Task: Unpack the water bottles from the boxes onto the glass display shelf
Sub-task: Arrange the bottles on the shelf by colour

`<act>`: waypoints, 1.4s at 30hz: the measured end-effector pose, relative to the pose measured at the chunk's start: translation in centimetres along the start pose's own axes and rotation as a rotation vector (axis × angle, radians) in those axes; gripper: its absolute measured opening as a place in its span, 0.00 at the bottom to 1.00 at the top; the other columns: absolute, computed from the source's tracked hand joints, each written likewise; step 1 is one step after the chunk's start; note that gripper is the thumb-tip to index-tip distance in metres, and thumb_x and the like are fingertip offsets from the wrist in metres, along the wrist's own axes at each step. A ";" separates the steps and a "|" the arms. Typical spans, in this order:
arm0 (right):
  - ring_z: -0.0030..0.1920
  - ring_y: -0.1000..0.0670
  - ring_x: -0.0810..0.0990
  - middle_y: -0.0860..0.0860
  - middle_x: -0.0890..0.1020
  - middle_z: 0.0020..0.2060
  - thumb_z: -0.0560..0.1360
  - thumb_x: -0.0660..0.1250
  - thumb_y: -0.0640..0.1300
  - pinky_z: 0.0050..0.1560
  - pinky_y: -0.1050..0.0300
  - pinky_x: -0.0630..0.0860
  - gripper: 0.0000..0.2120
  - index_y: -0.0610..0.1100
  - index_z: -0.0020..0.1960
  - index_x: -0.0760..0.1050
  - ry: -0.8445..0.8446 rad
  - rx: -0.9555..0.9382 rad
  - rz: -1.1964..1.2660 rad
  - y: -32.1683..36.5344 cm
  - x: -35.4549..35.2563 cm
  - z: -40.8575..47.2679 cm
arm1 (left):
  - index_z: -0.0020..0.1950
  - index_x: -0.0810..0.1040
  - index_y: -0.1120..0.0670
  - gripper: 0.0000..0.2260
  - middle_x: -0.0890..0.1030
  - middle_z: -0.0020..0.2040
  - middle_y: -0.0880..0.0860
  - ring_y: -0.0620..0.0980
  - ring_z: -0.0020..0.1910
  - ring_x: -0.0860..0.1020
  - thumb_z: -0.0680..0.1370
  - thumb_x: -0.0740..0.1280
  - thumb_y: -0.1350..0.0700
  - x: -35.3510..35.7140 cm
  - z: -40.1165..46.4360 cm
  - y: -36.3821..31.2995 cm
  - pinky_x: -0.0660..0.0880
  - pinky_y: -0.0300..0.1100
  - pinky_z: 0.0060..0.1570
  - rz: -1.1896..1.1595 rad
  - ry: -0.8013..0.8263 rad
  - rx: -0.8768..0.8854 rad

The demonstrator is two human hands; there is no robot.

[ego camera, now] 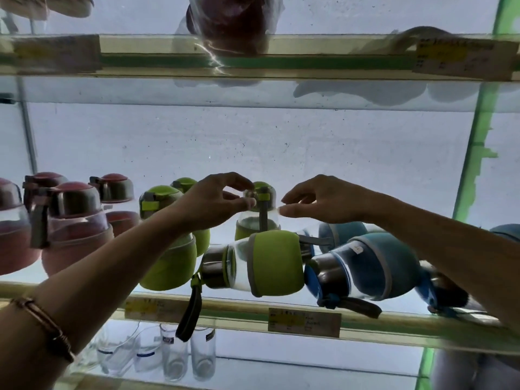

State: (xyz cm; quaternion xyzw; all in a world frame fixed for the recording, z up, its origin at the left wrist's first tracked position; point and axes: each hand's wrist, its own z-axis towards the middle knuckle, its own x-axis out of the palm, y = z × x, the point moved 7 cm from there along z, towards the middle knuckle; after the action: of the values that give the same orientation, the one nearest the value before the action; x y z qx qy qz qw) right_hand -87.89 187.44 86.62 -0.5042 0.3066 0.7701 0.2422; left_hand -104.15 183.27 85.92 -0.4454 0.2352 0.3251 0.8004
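Note:
On the glass display shelf point(242, 306) stand several water bottles in sleeves: pink ones point(76, 226) at the left, green ones point(166, 240) in the middle. An upright green bottle point(260, 209) stands at the back centre. My left hand point(213, 201) pinches its lid area with curled fingers and thumb. My right hand point(318, 199) hovers just right of that bottle, fingers loosely bent, holding nothing. In front lies a green bottle on its side point(270, 263), its strap hanging over the shelf edge. A blue bottle point(368, 266) lies tilted to its right.
More blue bottles point(343, 235) sit behind my right forearm. Price labels point(304, 322) are stuck on the shelf's front edge. Drinking glasses point(174, 353) stand on the shelf below. The upper shelf point(253, 54) carries a reddish wrapped item point(228, 23). A green frame post point(475, 153) rises at right.

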 end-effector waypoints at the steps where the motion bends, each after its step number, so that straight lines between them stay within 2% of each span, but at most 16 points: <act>1: 0.54 0.56 0.77 0.53 0.80 0.59 0.74 0.63 0.60 0.54 0.62 0.73 0.23 0.48 0.63 0.76 -0.001 -0.010 -0.005 0.3 0.0 -0.3 | 0.62 0.74 0.49 0.15 0.75 0.58 0.43 0.43 0.56 0.76 0.76 0.68 0.52 0.2 -0.5 -0.1 0.69 0.30 0.42 0.002 0.012 0.009; 4: 0.53 0.59 0.76 0.55 0.79 0.59 0.74 0.62 0.61 0.49 0.67 0.71 0.23 0.49 0.62 0.76 0.009 -0.033 0.002 1.4 0.5 -1.1 | 0.59 0.74 0.46 0.12 0.75 0.57 0.41 0.41 0.54 0.76 0.77 0.67 0.53 0.8 -1.8 0.1 0.71 0.32 0.45 0.013 0.054 0.023; 6: 0.53 0.59 0.75 0.54 0.78 0.61 0.74 0.61 0.62 0.50 0.65 0.71 0.24 0.50 0.64 0.74 0.039 -0.048 -0.020 2.1 1.2 -1.4 | 0.58 0.74 0.44 0.11 0.76 0.59 0.42 0.43 0.55 0.77 0.77 0.67 0.53 1.1 -2.2 0.5 0.73 0.37 0.49 0.054 0.078 0.014; 9: 0.56 0.56 0.74 0.53 0.75 0.65 0.74 0.61 0.63 0.53 0.60 0.71 0.28 0.49 0.68 0.70 0.097 -0.046 -0.062 3.0 2.3 -1.5 | 0.61 0.75 0.47 0.13 0.76 0.63 0.45 0.46 0.60 0.76 0.76 0.67 0.52 1.4 -2.8 1.0 0.74 0.44 0.57 0.097 0.095 -0.021; 12: 0.59 0.52 0.73 0.51 0.73 0.65 0.74 0.62 0.63 0.54 0.58 0.72 0.29 0.49 0.70 0.67 0.153 -0.026 -0.062 3.6 3.4 -1.5 | 0.62 0.74 0.49 0.14 0.76 0.64 0.48 0.47 0.62 0.75 0.76 0.67 0.52 1.8 -3.3 1.3 0.75 0.50 0.59 0.115 0.133 -0.029; 16: 0.58 0.51 0.73 0.52 0.73 0.64 0.72 0.65 0.64 0.53 0.58 0.72 0.32 0.50 0.70 0.65 0.205 0.001 -0.086 4.1 4.3 -1.5 | 0.62 0.74 0.48 0.15 0.75 0.64 0.46 0.46 0.64 0.73 0.76 0.67 0.50 2.3 -4.0 1.8 0.73 0.49 0.61 0.142 0.153 -0.028; 21: 0.55 0.52 0.71 0.55 0.70 0.54 0.67 0.72 0.63 0.52 0.56 0.72 0.38 0.55 0.71 0.60 0.263 0.004 -0.165 4.2 5.9 -2.2 | 0.64 0.74 0.47 0.17 0.75 0.66 0.47 0.45 0.66 0.70 0.76 0.66 0.49 2.2 -5.0 2.6 0.70 0.47 0.64 0.177 0.149 -0.025; 24: 0.53 0.52 0.71 0.54 0.72 0.57 0.65 0.73 0.63 0.49 0.57 0.70 0.39 0.53 0.69 0.61 0.187 -0.016 -0.233 4.1 5.9 -2.0 | 0.64 0.73 0.47 0.15 0.75 0.65 0.47 0.45 0.67 0.70 0.77 0.65 0.51 1.8 -5.5 3.3 0.70 0.48 0.65 0.137 0.163 -0.037; 27: 0.51 0.54 0.72 0.56 0.72 0.54 0.64 0.74 0.63 0.46 0.60 0.67 0.38 0.52 0.67 0.63 0.116 -0.053 -0.216 4.1 5.7 -2.1 | 0.64 0.74 0.47 0.15 0.75 0.66 0.48 0.46 0.68 0.70 0.77 0.65 0.51 1.3 -5.8 3.5 0.69 0.50 0.67 0.074 0.158 -0.039; 30: 0.50 0.55 0.74 0.57 0.73 0.53 0.62 0.75 0.65 0.46 0.60 0.71 0.37 0.53 0.65 0.64 0.028 -0.066 -0.170 4.1 4.7 -2.1 | 0.63 0.74 0.47 0.15 0.75 0.65 0.52 0.47 0.67 0.71 0.76 0.65 0.49 0.4 -5.9 3.1 0.72 0.51 0.64 -0.011 0.134 -0.044; 33: 0.50 0.55 0.74 0.57 0.73 0.53 0.61 0.75 0.64 0.49 0.58 0.75 0.37 0.54 0.64 0.65 -0.082 -0.046 -0.115 3.8 2.7 -2.0 | 0.61 0.74 0.48 0.17 0.77 0.63 0.51 0.47 0.60 0.76 0.74 0.64 0.47 -0.8 -5.6 2.0 0.77 0.44 0.56 -0.087 0.057 0.000; 35: 0.50 0.55 0.74 0.58 0.73 0.53 0.60 0.75 0.64 0.50 0.57 0.75 0.37 0.55 0.63 0.65 -0.159 -0.024 -0.062 3.3 1.6 -2.1 | 0.63 0.71 0.49 0.18 0.75 0.62 0.47 0.44 0.60 0.74 0.74 0.65 0.48 -1.7 -5.3 1.2 0.76 0.36 0.51 -0.081 -0.031 0.042; 37: 0.49 0.56 0.74 0.58 0.73 0.53 0.60 0.75 0.65 0.48 0.57 0.75 0.37 0.55 0.62 0.65 -0.238 0.001 0.012 2.9 0.8 -2.4 | 0.66 0.68 0.49 0.20 0.72 0.59 0.45 0.43 0.59 0.72 0.75 0.65 0.49 -2.1 -4.8 1.0 0.73 0.33 0.48 -0.094 -0.109 0.030; 39: 0.50 0.55 0.74 0.58 0.73 0.54 0.59 0.75 0.65 0.48 0.58 0.74 0.37 0.54 0.62 0.65 -0.310 0.021 0.061 2.7 0.6 -2.6 | 0.68 0.67 0.49 0.24 0.72 0.59 0.45 0.43 0.56 0.75 0.73 0.65 0.45 -2.0 -4.3 1.2 0.76 0.37 0.48 -0.194 -0.144 -0.037; 42: 0.51 0.54 0.74 0.57 0.72 0.54 0.60 0.76 0.64 0.49 0.57 0.74 0.38 0.52 0.63 0.65 -0.377 0.053 0.126 2.6 0.9 -3.0 | 0.67 0.69 0.51 0.30 0.78 0.59 0.51 0.48 0.53 0.80 0.68 0.68 0.41 -0.9 -3.5 1.6 0.80 0.47 0.49 -0.474 -0.094 -0.169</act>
State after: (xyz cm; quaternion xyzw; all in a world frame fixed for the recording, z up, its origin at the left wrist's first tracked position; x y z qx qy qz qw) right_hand -88.13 183.53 85.48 -0.3246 0.3067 0.8562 0.2599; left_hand -106.19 180.56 83.88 -0.5380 0.0589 0.1674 0.8241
